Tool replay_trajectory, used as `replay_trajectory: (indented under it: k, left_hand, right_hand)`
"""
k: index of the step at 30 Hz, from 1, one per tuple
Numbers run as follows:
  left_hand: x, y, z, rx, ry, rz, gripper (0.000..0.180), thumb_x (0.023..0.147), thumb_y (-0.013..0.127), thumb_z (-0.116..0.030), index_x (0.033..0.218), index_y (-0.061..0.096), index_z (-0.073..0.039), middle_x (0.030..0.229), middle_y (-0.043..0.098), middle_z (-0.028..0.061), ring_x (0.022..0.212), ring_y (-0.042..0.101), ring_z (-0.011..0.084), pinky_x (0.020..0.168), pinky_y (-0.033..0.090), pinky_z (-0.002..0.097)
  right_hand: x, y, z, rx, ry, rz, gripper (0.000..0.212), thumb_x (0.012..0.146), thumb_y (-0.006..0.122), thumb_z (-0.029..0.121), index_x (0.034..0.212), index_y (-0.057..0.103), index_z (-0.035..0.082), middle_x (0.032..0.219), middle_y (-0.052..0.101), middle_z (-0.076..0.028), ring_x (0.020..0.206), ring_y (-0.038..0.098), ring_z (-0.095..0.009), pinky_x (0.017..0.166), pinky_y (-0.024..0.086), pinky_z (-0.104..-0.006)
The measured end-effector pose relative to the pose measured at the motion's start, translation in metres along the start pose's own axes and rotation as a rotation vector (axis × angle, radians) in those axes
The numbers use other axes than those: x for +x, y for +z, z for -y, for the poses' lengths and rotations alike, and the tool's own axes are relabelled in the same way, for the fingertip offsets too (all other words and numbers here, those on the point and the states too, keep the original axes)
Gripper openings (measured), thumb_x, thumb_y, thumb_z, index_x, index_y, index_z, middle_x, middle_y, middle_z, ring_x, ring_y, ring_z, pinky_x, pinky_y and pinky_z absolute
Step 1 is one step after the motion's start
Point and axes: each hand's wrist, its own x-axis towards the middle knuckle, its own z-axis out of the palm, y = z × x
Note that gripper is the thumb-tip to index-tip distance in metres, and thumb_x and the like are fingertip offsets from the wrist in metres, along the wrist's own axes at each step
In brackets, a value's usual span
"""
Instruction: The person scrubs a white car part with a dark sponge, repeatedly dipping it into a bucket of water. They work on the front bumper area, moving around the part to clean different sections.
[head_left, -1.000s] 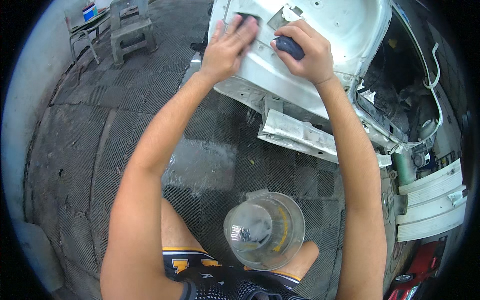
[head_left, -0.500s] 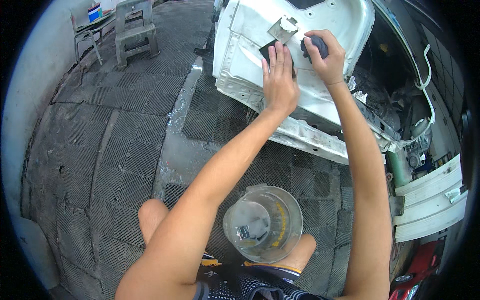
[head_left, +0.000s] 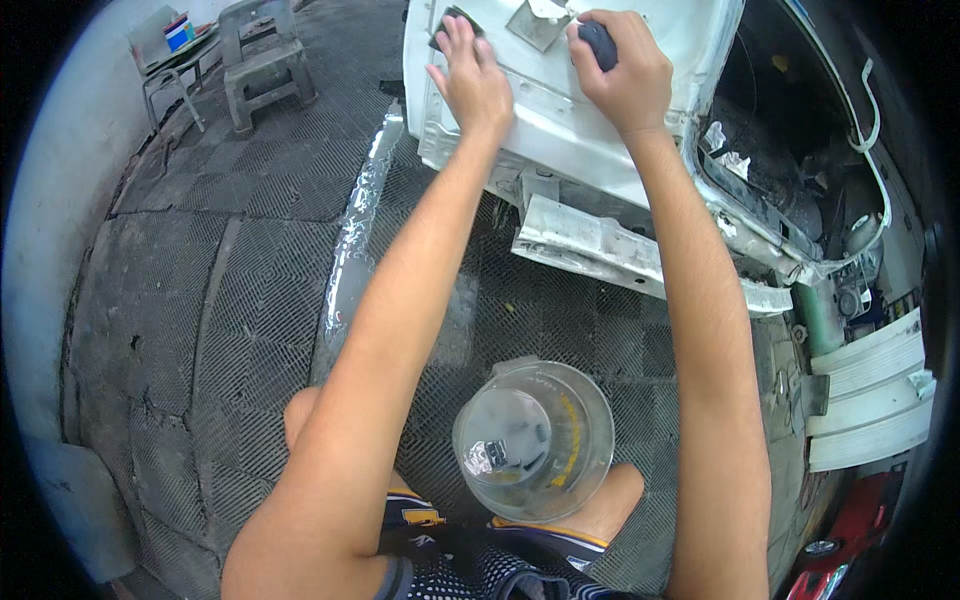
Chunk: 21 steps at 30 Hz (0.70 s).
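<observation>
A white car body panel [head_left: 560, 110], smooth with holes, stands at the top. My left hand [head_left: 475, 90] lies palm down near its left edge, fingers stretched over a dark sheet that looks like wet sandpaper [head_left: 436, 43]. Most of the sheet is hidden under the fingers. My right hand [head_left: 632, 72] is closed round a dark, rounded lump [head_left: 598, 46], perhaps a sponge or wadded cloth, against the panel. Between the hands, a square grey plate [head_left: 537, 27] sits on the panel. Below, a clear bucket [head_left: 592, 420] between my knees contains cloudy water and several dark pieces.
A plastic stool [head_left: 262, 75] and a chair [head_left: 165, 70] bearing a small tub [head_left: 180, 35] stand at the upper left. A wet strip [head_left: 355, 225] crosses the black floor mats. White corrugated panels [head_left: 868, 400] and a red toy-like car [head_left: 850, 535] are at the right.
My left hand has slid up and left across the panel, taking the dark sheet with it. My right hand has shifted slightly up and left, still gripping the lump. The view has shifted a little.
</observation>
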Motion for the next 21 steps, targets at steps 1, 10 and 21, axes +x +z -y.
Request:
replay_trajectory:
  k: [1,10,21]
  left_hand:
    - [0.003,0.001,-0.004,0.016,-0.005,0.008,0.055,0.111,0.035,-0.024,0.161,0.03,0.001,0.169,0.027,0.0202,0.159,0.016,0.0354,0.127,0.002,0.057]
    - [-0.005,0.002,-0.029,-0.263,-0.235,0.094,0.06,0.113,0.029,-0.034,0.162,0.024,0.001,0.171,0.023,0.0192,0.159,0.021,0.0289,0.128,0.005,0.0512]
    - [0.031,0.016,-0.047,-0.326,-0.359,-0.107,0.058,0.106,0.046,-0.031,0.155,0.041,0.001,0.162,0.039,0.0222,0.152,0.036,0.0336,0.124,0.02,0.0523]
  right_hand:
    - [0.001,0.001,0.001,0.004,-0.009,0.001,0.016,0.087,0.077,0.022,0.096,0.072,0.01,0.09,0.071,-0.007,0.079,0.07,-0.027,0.068,0.055,-0.0356]
    - [-0.001,0.0,0.002,-0.028,-0.007,0.007,0.016,0.086,0.077,0.019,0.098,0.072,0.011,0.089,0.069,-0.007,0.077,0.069,-0.027,0.068,0.055,-0.0357]
    - [-0.006,-0.007,-0.001,-0.043,-0.051,0.049,0.017,0.086,0.077,0.02,0.099,0.072,0.011,0.091,0.07,-0.007,0.079,0.069,-0.027,0.069,0.055,-0.0352]
